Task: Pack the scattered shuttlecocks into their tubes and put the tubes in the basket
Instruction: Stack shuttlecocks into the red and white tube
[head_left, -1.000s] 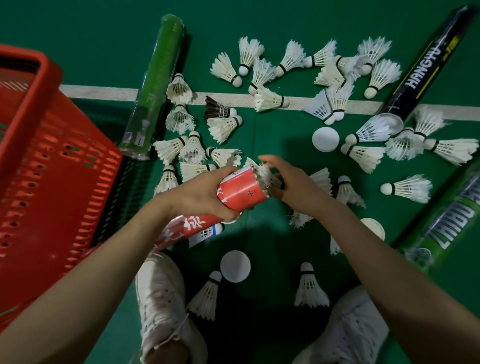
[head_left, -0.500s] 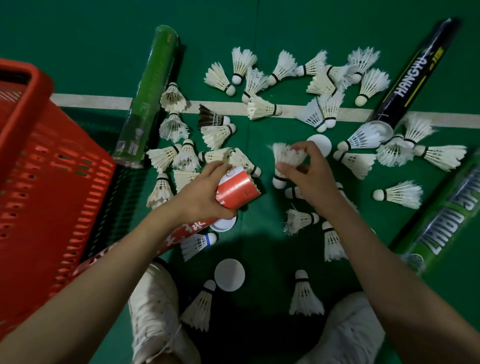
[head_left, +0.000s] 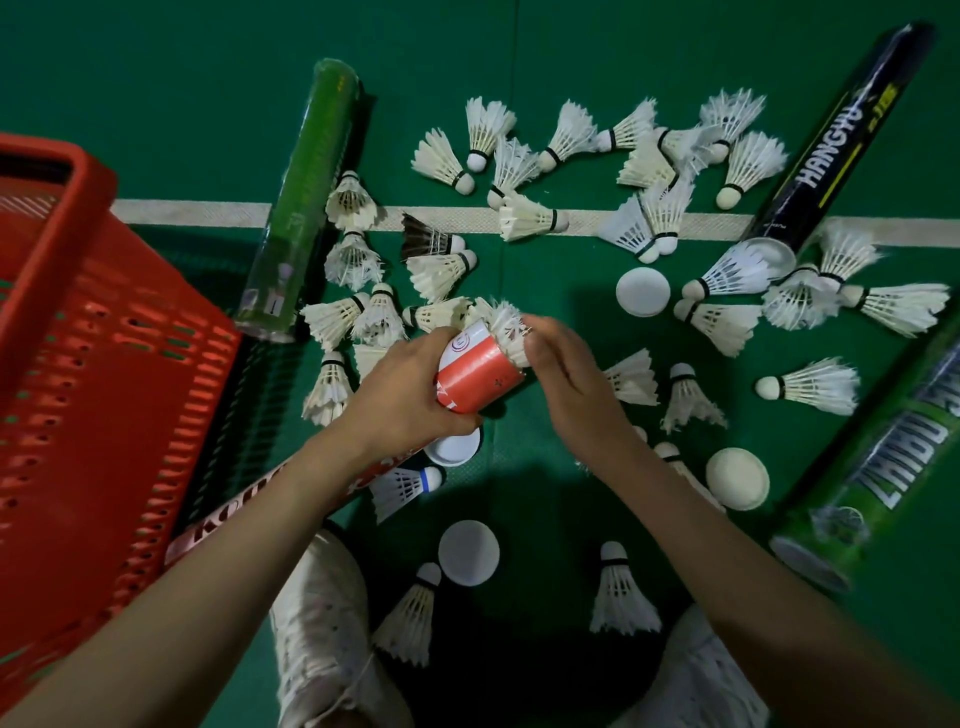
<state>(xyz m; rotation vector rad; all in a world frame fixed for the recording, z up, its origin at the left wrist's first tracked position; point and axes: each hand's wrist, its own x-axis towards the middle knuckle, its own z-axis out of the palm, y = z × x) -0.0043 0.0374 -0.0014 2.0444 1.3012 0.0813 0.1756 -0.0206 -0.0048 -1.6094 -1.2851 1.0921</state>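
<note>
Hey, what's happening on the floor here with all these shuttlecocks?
A person is packing shuttlecocks into tubes. The left hand grips a red tube near its open mouth, and the right hand is pushing a shuttlecock in, its feathers poking out of the opening. Dozens more lie scattered on the green floor, along with loose white caps and three other tubes. The red basket sits at the left; no tube shows in the part of it in view.

Green court floor (head_left: 156, 104) with white line (head_left: 197, 212), scattered shuttlecocks (head_left: 810, 387), tubes (head_left: 306, 197), round caps (head_left: 642, 291), red basket (head_left: 130, 364)
</note>
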